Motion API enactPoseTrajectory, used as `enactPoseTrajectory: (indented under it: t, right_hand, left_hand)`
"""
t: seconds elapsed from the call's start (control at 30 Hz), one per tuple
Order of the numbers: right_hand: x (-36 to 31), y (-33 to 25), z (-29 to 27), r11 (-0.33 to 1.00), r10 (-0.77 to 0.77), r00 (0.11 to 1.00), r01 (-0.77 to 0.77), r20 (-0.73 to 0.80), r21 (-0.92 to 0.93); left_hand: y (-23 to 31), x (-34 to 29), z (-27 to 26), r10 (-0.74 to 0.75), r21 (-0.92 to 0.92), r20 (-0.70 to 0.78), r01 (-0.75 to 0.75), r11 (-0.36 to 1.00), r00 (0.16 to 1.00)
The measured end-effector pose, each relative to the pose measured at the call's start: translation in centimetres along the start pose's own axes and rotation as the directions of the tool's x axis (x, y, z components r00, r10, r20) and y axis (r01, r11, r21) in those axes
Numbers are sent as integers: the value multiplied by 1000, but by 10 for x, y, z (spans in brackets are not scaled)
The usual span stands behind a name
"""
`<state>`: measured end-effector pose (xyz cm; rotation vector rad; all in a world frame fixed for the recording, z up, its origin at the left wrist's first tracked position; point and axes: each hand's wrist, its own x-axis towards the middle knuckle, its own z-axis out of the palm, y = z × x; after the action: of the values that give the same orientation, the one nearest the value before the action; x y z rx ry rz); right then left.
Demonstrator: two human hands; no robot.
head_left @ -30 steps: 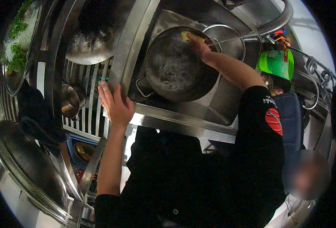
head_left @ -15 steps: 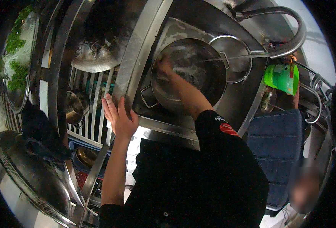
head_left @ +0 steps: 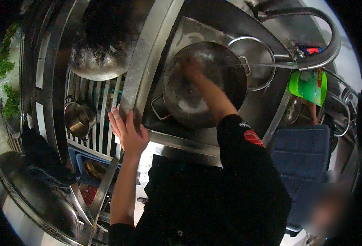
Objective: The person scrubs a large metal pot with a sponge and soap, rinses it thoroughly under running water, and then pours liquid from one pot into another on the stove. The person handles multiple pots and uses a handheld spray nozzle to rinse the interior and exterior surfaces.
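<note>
A dark, round wok sits in the metal sink, its looped side handle toward the left. My right hand is down inside the wok, near its far left inner wall. Motion smears its fingers, so whether it holds anything cannot be made out. From the faucet on the right, a thin stream of water runs across into the wok. My left hand rests on the sink's left metal edge, fingers spread, holding nothing.
Beside the wok lies a round pot or strainer with a shiny rim. A bright green container and a dark blue crate are at the right. Leftward are a scorched wok, a small pot on a slatted rack and a tray of greens.
My right hand has shifted slightly right within the wok. Less water shows pooled in the wok, and more of its bare bottom is visible. My left hand stays on the edge.
</note>
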<state>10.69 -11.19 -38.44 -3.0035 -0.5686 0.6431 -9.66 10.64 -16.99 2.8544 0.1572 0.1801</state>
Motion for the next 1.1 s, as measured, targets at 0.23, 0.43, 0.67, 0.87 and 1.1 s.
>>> enactPoseTrajectory:
  t: [0.23,0.43,0.67,0.87,1.1]
  right_hand:
    - [-63,8,44,967,36,996,-55,80,249]
    - [48,38,60,978,-209,910,185,-359,-100]
    - [-90,92,50,975,44,874,-143,484,171]
    - [-40,-65,41,337,-128,873,-407,470,849]
    - [-71,-75,4,391,-335,780,-394,528,832]
  left_hand:
    - [-2,0,5,6,-75,-51,-10,997,999]
    - [-3,-1,3,0,-23,-3,0,1000,1000]
    - [0,0,1,-13,-77,-36,10,997,999]
    - [0,0,0,1,-50,-63,-5,999,998]
    - [-2,0,3,21,-87,-82,-28,996,996]
